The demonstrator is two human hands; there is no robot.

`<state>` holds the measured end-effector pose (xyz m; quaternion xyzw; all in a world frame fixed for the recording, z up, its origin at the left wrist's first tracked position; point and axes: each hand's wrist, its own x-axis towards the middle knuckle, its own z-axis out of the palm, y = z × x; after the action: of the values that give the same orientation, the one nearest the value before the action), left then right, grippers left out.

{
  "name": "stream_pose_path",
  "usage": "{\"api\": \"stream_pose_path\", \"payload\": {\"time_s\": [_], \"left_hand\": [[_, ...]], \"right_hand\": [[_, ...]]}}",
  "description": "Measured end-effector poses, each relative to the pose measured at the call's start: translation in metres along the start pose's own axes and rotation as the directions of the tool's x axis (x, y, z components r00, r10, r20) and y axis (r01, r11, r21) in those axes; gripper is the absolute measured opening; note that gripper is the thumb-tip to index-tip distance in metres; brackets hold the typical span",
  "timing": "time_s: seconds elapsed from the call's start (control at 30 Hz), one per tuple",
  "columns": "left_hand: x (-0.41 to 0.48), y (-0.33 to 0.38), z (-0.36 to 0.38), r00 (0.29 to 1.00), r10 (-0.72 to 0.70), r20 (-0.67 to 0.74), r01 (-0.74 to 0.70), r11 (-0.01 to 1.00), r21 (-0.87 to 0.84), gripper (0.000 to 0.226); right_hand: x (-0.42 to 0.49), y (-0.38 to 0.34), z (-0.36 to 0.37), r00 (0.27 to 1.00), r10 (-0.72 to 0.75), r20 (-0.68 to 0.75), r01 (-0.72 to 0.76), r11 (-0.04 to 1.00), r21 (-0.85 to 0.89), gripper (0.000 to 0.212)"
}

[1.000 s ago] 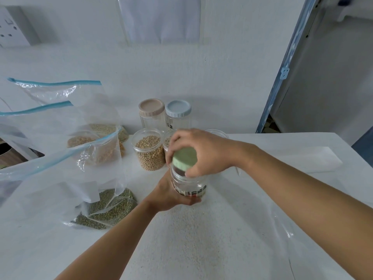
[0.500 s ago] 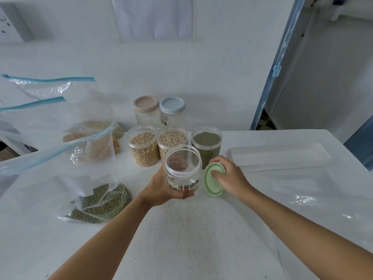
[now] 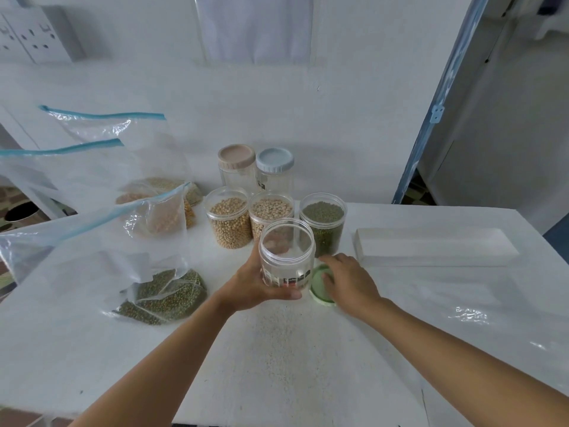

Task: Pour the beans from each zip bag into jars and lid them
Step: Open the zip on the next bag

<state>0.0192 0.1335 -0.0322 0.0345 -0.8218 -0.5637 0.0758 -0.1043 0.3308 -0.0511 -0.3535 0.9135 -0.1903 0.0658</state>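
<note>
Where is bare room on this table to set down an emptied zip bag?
Free: the near table in front of the empty jar. Crowded: zip bags on the left, filled jars behind, green lid and white box on the right.
</note>
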Motion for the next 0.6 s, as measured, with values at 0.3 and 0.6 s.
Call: {"api": "stream_pose_path", "payload": {"time_s": [0.3, 0.6], "left_hand": [[-0.012, 0.052, -0.046, 0.995, -0.068, -0.074, 0.061, 0.994, -0.095, 0.092], [-0.048, 0.106, -0.071, 0.927, 0.037, -0.374, -0.083, 0.991, -0.108, 0.027]], "right_hand": [[0.011, -0.047, -0.063, 0.981, 0.131, -0.143, -0.052, 0.889, 0.455, 0.014], [0.023, -0.112, -0.097, 0.948, -0.072, -0.312, 0.249, 0.778, 0.577, 0.019]]}}
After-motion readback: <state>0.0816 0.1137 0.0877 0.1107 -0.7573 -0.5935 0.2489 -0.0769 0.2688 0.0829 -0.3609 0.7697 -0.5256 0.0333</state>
